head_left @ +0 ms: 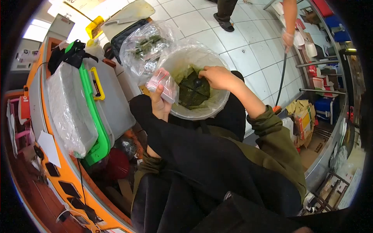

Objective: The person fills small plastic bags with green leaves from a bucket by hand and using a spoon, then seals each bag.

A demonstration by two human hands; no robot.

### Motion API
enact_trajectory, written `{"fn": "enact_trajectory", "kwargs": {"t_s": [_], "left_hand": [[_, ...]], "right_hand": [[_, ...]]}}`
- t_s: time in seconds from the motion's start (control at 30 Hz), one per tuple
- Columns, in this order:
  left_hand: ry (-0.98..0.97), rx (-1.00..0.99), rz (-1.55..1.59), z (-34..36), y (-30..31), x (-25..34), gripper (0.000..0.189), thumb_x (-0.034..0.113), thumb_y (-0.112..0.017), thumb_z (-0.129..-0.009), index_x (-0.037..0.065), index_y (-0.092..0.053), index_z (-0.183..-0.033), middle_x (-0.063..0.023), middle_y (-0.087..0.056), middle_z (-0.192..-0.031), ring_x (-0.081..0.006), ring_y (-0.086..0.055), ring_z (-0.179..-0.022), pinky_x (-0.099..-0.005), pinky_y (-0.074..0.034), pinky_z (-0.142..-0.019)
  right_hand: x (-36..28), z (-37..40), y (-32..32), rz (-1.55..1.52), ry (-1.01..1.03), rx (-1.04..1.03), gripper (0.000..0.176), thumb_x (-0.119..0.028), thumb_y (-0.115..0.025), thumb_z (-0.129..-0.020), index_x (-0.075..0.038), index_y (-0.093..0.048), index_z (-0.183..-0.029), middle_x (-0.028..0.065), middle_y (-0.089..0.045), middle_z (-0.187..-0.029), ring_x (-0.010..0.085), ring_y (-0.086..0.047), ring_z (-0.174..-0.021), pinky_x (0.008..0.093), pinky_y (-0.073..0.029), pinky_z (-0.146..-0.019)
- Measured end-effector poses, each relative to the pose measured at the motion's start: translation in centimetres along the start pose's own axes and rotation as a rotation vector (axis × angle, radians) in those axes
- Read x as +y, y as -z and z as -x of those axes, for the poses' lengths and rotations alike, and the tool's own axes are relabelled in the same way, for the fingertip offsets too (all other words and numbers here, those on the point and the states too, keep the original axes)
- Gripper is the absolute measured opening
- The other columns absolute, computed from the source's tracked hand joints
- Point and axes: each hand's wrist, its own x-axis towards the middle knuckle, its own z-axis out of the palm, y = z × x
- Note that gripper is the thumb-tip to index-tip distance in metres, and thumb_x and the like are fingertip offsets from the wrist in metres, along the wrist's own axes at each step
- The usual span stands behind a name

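My left hand (158, 101) grips a stack of small clear zip bags with pink-red edges (163, 83), thumb in front, at the bucket's left rim. Between my knees stands a round whitish bucket (186, 112) with a clear plastic liner. Flat dark green leaves (194, 91) lie inside it, with a small dark round spot near the top. My right hand (219, 77) reaches in over the right rim, its fingers curled and pinching at the edge of the leaves. The fingertips are partly hidden.
A clear plastic bag with green leaves (149, 44) sits beyond the bucket, near a cutting board with a knife (130, 11). A green-lidded bin (97, 143) stands at my left. At right, a person's gloved hand (287, 40) holds a dark hose (283, 77) over the tiled floor. Shelves line the right.
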Motion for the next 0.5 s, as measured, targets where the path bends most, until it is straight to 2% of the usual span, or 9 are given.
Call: {"fn": "enact_trajectory", "kwargs": {"t_s": [0.07, 0.2, 0.23, 0.27, 0.3, 0.37, 0.4, 0.47, 0.5], "left_hand": [[0.025, -0.094, 0.105, -0.3, 0.7, -0.1, 0.066, 0.026, -0.072, -0.068, 0.004, -0.04, -0.121, -0.0039, -0.052, -0.105, -0.0139, -0.052, -0.089, -0.0288, -0.046, -0.069], [0.038, -0.146, 0.156, -0.3, 0.6, 0.2, 0.068, 0.027, -0.073, -0.067, 0.005, -0.039, -0.122, -0.0038, -0.053, -0.106, -0.0131, -0.052, -0.085, -0.0294, -0.044, -0.067], [0.037, -0.096, 0.116, -0.2, -0.7, 0.6, 0.069, 0.028, -0.074, -0.065, 0.004, -0.037, -0.118, -0.0017, -0.047, -0.099, -0.0088, -0.045, -0.06, -0.0244, -0.039, -0.057], [0.036, -0.095, 0.115, -0.2, -0.7, 0.5, 0.069, 0.028, -0.074, -0.065, 0.004, -0.037, -0.118, -0.0017, -0.047, -0.099, -0.0088, -0.045, -0.06, -0.0244, -0.039, -0.057], [0.041, -0.076, 0.104, -0.2, -0.5, 0.4, 0.068, 0.028, -0.074, -0.066, 0.004, -0.038, -0.118, -0.0017, -0.047, -0.099, -0.009, -0.046, -0.061, -0.0246, -0.04, -0.059], [0.044, -0.048, 0.103, -0.2, -0.5, 0.3, 0.068, 0.029, -0.075, -0.065, 0.004, -0.038, -0.118, -0.0018, -0.048, -0.1, -0.0097, -0.049, -0.066, -0.0244, -0.043, -0.061], [0.042, -0.045, 0.103, -0.1, -0.5, 0.3, 0.068, 0.029, -0.075, -0.065, 0.004, -0.038, -0.118, -0.0018, -0.048, -0.1, -0.0097, -0.049, -0.066, -0.0244, -0.043, -0.061], [0.023, 0.033, 0.125, 0.2, -0.5, 0.2, 0.069, 0.029, -0.075, -0.065, 0.004, -0.038, -0.118, -0.0014, -0.048, -0.1, -0.0098, -0.049, -0.068, -0.024, -0.043, -0.062], [0.03, 0.012, 0.147, 0.2, -0.2, 0.3, 0.069, 0.029, -0.074, -0.065, 0.005, -0.038, -0.118, -0.0009, -0.049, -0.101, -0.0098, -0.047, -0.065, -0.0241, -0.041, -0.061]], "right_hand": [[-0.8, -1.3, -0.4, 0.111, 0.005, -0.18, 0.034, -0.003, -0.048, -0.074, -0.014, -0.058, -0.105, 0.0115, -0.054, -0.101, 0.0288, -0.056, -0.088, 0.0379, -0.046, -0.071], [-1.2, -3.6, -4.5, 0.333, 0.182, -0.163, 0.04, -0.005, -0.052, -0.074, -0.021, -0.055, -0.111, 0.0118, -0.051, -0.106, 0.0287, -0.057, -0.088, 0.0375, -0.046, -0.071], [-1.7, -4.1, -5.4, 0.387, 0.222, -0.288, 0.043, -0.005, -0.056, -0.069, -0.02, -0.055, -0.11, 0.0139, -0.048, -0.109, 0.0291, -0.054, -0.093, 0.0366, -0.047, -0.071], [-1.9, -4.4, -6.2, 0.441, 0.259, -0.412, 0.047, -0.005, -0.061, -0.065, -0.018, -0.055, -0.11, 0.0159, -0.046, -0.111, 0.0294, -0.051, -0.098, 0.0356, -0.047, -0.072], [-1.8, -4.6, -7.7, 0.442, 0.26, -0.413, 0.047, -0.005, -0.061, -0.065, -0.018, -0.055, -0.11, 0.0159, -0.046, -0.111, 0.0294, -0.051, -0.098, 0.0356, -0.047, -0.072], [-1.8, -5.0, -10.2, 0.548, 0.379, -0.568, 0.036, -0.006, -0.059, -0.066, -0.011, -0.06, -0.102, 0.0187, -0.046, -0.109, 0.0304, -0.052, -0.096, 0.0359, -0.048, -0.071], [-1.7, -5.0, -10.2, 0.549, 0.382, -0.57, 0.036, -0.006, -0.059, -0.066, -0.011, -0.06, -0.102, 0.0187, -0.046, -0.109, 0.0304, -0.052, -0.096, 0.0359, -0.048, -0.071], [-1.3, -4.7, -10.0, 0.432, 0.357, -0.42, 0.019, -0.004, -0.055, -0.069, 0.007, -0.062, -0.083, 0.0219, -0.051, -0.099, 0.0309, -0.057, -0.086, 0.0389, -0.05, -0.064], [-1.1, -5.0, -9.5, 0.437, 0.289, -0.383, 0.019, -0.002, -0.056, -0.066, 0.008, -0.062, -0.081, 0.0226, -0.052, -0.098, 0.0329, -0.058, -0.082, 0.0389, -0.05, -0.064]]}}
